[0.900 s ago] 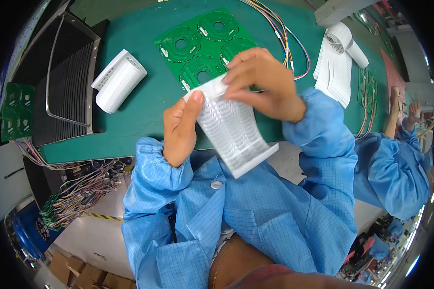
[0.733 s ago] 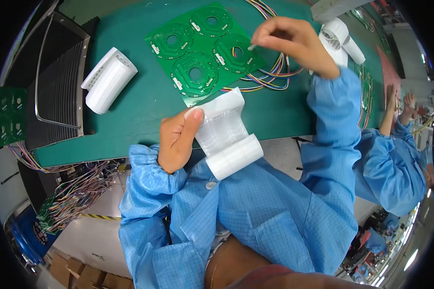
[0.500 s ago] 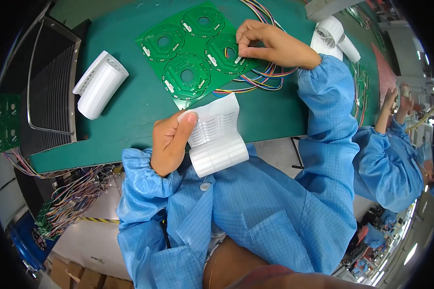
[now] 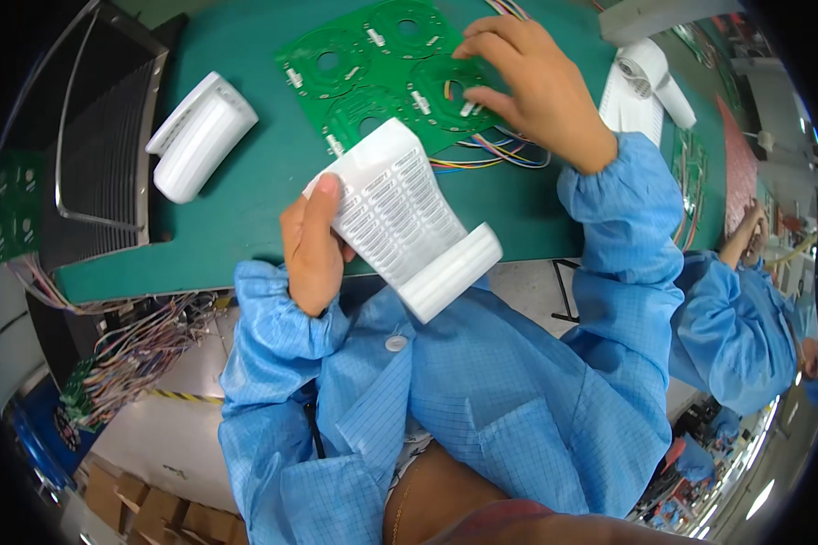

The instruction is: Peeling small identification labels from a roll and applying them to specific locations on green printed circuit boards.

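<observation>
My left hand (image 4: 316, 243) pinches one edge of a strip of white labels (image 4: 400, 200), thumb on top. The strip's lower end curls into a roll (image 4: 450, 272) hanging before my jacket. Beyond it lies a green circuit board panel (image 4: 391, 65) with several round boards, each with a center hole. My right hand (image 4: 543, 91) is above the panel's right side, thumb and fingers spread, with nothing visible between them. A small white label (image 4: 469, 108) sits on the round board beside the thumb tip. The label strip covers part of the nearest round board.
Colored wires (image 4: 509, 153) spread from under the panel's right side. Another white label roll (image 4: 204, 136) lies left, near a black ribbed rack (image 4: 109, 136). More labels (image 4: 641, 91) lie at the right. Bundled wires (image 4: 145, 350) hang below the table's left edge. A co-worker (image 4: 732, 318) sits at the right.
My right fingers have opened from a pinch and lifted off the round board. My left hand has raised and tilted the label strip, so more rows show. The view has shifted slightly.
</observation>
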Demonstrator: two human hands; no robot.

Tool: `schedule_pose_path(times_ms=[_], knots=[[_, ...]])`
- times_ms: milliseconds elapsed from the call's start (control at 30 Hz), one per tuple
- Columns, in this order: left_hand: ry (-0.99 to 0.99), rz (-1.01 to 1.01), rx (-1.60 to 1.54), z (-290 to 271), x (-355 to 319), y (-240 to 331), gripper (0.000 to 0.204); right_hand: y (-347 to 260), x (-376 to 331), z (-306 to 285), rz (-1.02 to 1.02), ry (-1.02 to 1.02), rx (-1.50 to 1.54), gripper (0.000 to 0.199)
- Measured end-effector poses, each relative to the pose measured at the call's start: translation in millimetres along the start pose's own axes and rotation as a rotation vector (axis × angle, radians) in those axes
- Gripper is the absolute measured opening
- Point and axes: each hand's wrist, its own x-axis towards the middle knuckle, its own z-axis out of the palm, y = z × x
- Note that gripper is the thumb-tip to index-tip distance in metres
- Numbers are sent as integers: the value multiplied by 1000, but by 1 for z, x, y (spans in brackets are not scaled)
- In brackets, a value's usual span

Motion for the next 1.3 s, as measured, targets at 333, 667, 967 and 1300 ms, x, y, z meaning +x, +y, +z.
schedule_pose_path(times_ms=[333, 667, 967, 1300], knots=[[-104, 97, -118, 2, 3, -1, 37, -68, 10, 13, -214, 77, 436, 32], [-138, 98, -149, -3, 0, -8, 43, -78, 9, 22, -207, 150, 509, 25], [-99, 61, -161, -6, 4, -10, 43, -80, 9, 29, -249, 264, 487, 20], [-45, 67, -145, 1, -3, -2, 43, 4, 52, -3, 166, -179, 1014, 7]])
